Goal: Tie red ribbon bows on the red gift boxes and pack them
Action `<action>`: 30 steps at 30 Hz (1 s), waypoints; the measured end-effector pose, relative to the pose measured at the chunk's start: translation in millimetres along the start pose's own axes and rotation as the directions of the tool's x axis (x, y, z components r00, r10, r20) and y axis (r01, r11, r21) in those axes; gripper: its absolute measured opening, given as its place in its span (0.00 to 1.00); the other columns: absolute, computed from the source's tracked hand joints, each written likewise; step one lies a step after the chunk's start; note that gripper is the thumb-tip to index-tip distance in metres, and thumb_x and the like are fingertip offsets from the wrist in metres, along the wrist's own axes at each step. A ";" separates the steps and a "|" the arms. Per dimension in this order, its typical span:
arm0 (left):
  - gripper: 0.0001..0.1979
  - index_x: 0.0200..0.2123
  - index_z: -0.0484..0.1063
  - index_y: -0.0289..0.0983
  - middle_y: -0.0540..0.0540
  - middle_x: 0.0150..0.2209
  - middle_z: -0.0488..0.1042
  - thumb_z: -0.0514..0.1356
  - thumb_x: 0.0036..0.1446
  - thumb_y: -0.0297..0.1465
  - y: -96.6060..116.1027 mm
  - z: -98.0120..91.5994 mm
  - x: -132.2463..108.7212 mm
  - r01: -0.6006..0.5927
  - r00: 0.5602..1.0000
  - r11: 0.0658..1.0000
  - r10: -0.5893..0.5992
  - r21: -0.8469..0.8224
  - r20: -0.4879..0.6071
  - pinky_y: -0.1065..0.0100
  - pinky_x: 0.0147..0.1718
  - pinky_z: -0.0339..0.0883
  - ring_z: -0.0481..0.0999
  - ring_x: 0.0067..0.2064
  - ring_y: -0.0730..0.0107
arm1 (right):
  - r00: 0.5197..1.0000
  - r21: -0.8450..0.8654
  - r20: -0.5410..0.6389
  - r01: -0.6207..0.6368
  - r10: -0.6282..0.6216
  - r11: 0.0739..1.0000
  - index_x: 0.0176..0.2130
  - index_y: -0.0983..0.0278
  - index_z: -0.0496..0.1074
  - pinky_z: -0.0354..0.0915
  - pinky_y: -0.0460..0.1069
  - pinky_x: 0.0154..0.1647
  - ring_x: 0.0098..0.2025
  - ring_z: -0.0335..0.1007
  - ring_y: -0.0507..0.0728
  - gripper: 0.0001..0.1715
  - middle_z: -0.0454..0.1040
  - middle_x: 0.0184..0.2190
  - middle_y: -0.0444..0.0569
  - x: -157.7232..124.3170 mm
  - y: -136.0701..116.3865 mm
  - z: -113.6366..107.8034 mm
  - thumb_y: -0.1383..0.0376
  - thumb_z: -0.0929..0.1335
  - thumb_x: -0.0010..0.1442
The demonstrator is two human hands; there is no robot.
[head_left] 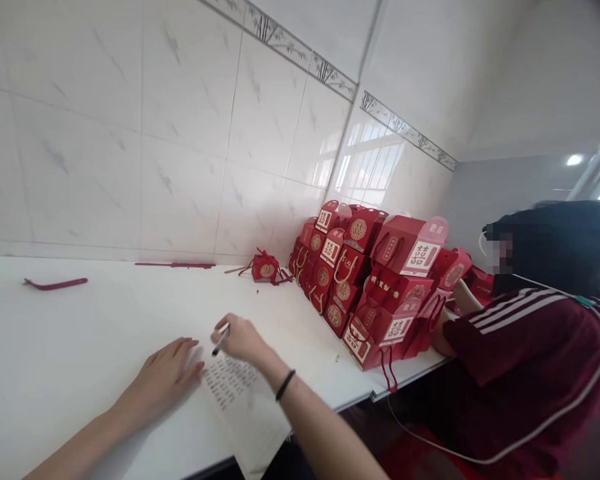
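Observation:
My right hand (243, 339) is closed around a pen (221, 341), over the upper part of a sheet of paper (253, 427). Rows of small dark handwriting cover much of that sheet, too small to read. A black band circles my right wrist. On the left edge of the paper, my left hand (164, 371) lies flat with its fingers stretched out and the thumb apart. My right hand and forearm hide part of the sheet.
Red gift boxes (357, 263) stand stacked on the white table (105, 320) at the right. A small red box (265, 267) and a dark red ribbon (57, 285) lie near the tiled wall. A co-worker (525, 347) in dark red sits beyond the stack.

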State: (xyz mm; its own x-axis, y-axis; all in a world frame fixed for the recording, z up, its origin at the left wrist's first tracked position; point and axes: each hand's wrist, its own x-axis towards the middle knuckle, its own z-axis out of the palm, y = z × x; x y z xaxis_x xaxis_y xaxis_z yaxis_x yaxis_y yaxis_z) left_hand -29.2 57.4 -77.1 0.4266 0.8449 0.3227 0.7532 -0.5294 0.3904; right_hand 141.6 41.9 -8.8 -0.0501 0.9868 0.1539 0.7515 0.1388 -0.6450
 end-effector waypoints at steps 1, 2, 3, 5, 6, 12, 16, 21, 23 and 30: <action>0.26 0.50 0.66 0.34 0.37 0.52 0.69 0.45 0.56 0.44 3.5 -2.5 -0.6 0.022 0.999 1.000 -0.022 0.012 0.027 0.52 0.51 0.60 0.68 0.54 0.52 | 0.999 -0.007 -0.029 -0.024 0.024 1.000 0.37 0.64 0.69 0.64 0.47 0.34 0.33 0.71 0.55 0.08 0.74 0.29 0.47 9.2 5.4 -9.9 0.68 0.69 0.53; 0.26 0.50 0.65 0.34 0.37 0.53 0.68 0.44 0.56 0.44 6.5 -4.8 -1.1 0.045 0.998 0.999 -0.046 0.020 0.051 0.52 0.52 0.60 0.67 0.54 0.52 | 0.997 -0.009 -0.060 -0.049 0.048 0.999 0.38 0.64 0.69 0.64 0.47 0.35 0.33 0.71 0.55 0.09 0.74 0.31 0.48 18.9 12.9 -19.2 0.68 0.68 0.54; 0.27 0.50 0.65 0.34 0.37 0.53 0.67 0.43 0.57 0.44 8.8 -6.8 -1.5 0.064 0.996 0.998 -0.065 0.023 0.069 0.52 0.52 0.59 0.66 0.55 0.53 | 0.993 -0.007 -0.093 -0.071 0.070 0.997 0.40 0.65 0.68 0.64 0.47 0.35 0.34 0.71 0.55 0.10 0.74 0.33 0.49 28.8 22.0 -27.8 0.67 0.68 0.55; 0.27 0.50 0.65 0.34 0.38 0.54 0.67 0.43 0.57 0.44 11.4 -8.9 -2.7 0.084 0.993 0.996 -0.086 0.020 0.087 0.52 0.54 0.57 0.65 0.55 0.53 | 0.982 -0.002 -0.165 -0.091 0.090 0.996 0.42 0.64 0.66 0.64 0.46 0.37 0.38 0.70 0.54 0.13 0.72 0.39 0.50 48.1 42.7 -42.9 0.65 0.68 0.55; 0.26 0.50 0.66 0.34 0.38 0.54 0.67 0.44 0.56 0.44 12.0 -9.3 -3.4 0.088 0.992 0.996 -0.089 0.016 0.087 0.53 0.54 0.57 0.65 0.56 0.53 | 0.973 -0.003 -0.207 -0.103 0.100 0.995 0.42 0.64 0.65 0.63 0.46 0.39 0.39 0.70 0.53 0.14 0.72 0.41 0.50 57.4 53.1 -49.3 0.65 0.68 0.55; 0.22 0.48 0.67 0.36 0.40 0.53 0.68 0.45 0.57 0.40 15.5 -9.8 -5.7 0.123 0.989 0.992 -0.123 0.007 0.084 0.54 0.54 0.56 0.65 0.55 0.57 | 0.906 -0.017 -0.398 -0.164 0.143 0.986 0.40 0.63 0.62 0.62 0.50 0.43 0.42 0.68 0.57 0.21 0.70 0.38 0.49 107.6 97.9 -65.1 0.67 0.72 0.47; 0.20 0.48 0.67 0.37 0.41 0.53 0.67 0.45 0.57 0.38 17.0 -9.2 -4.6 0.149 0.984 0.989 -0.149 0.011 0.093 0.53 0.55 0.55 0.65 0.55 0.58 | 0.850 0.022 -0.491 -0.205 0.189 0.978 0.39 0.64 0.60 0.61 0.52 0.43 0.43 0.67 0.60 0.23 0.69 0.39 0.53 137.3 111.5 -53.5 0.66 0.72 0.45; 0.24 0.53 0.64 0.37 0.39 0.56 0.64 0.49 0.56 0.41 13.7 -7.6 -6.5 0.150 0.978 0.989 -0.146 -0.015 0.152 0.51 0.57 0.50 0.59 0.59 0.55 | 0.776 0.101 -0.564 -0.272 0.281 0.957 0.41 0.64 0.57 0.61 0.55 0.45 0.48 0.64 0.65 0.25 0.66 0.44 0.60 168.1 122.0 -37.4 0.61 0.72 0.47; 0.26 0.54 0.63 0.37 0.38 0.57 0.63 0.50 0.55 0.43 13.7 -8.2 -7.9 0.163 0.972 0.986 -0.157 -0.021 0.173 0.50 0.58 0.49 0.58 0.59 0.53 | 0.750 0.128 -0.575 -0.311 0.326 0.942 0.42 0.65 0.56 0.60 0.58 0.46 0.49 0.63 0.68 0.31 0.65 0.45 0.63 177.9 124.0 -32.6 0.59 0.73 0.45; 0.28 0.55 0.61 0.37 0.38 0.59 0.60 0.52 0.53 0.45 20.3 -12.7 -8.8 0.234 0.948 0.972 -0.222 -0.028 0.226 0.51 0.57 0.51 0.56 0.59 0.50 | 0.690 0.155 -0.618 -0.363 0.377 0.919 0.46 0.67 0.55 0.60 0.60 0.47 0.52 0.60 0.71 0.33 0.61 0.48 0.69 203.0 114.8 -21.4 0.61 0.72 0.46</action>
State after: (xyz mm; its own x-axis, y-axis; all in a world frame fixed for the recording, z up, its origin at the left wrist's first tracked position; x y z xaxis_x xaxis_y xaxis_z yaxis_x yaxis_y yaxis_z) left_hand -24.0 38.3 -61.1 0.3507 0.9362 0.0241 0.8180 -0.3188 0.4788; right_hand 231.8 256.4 -35.5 0.6555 0.6814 0.3256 0.6066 -0.2181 -0.7645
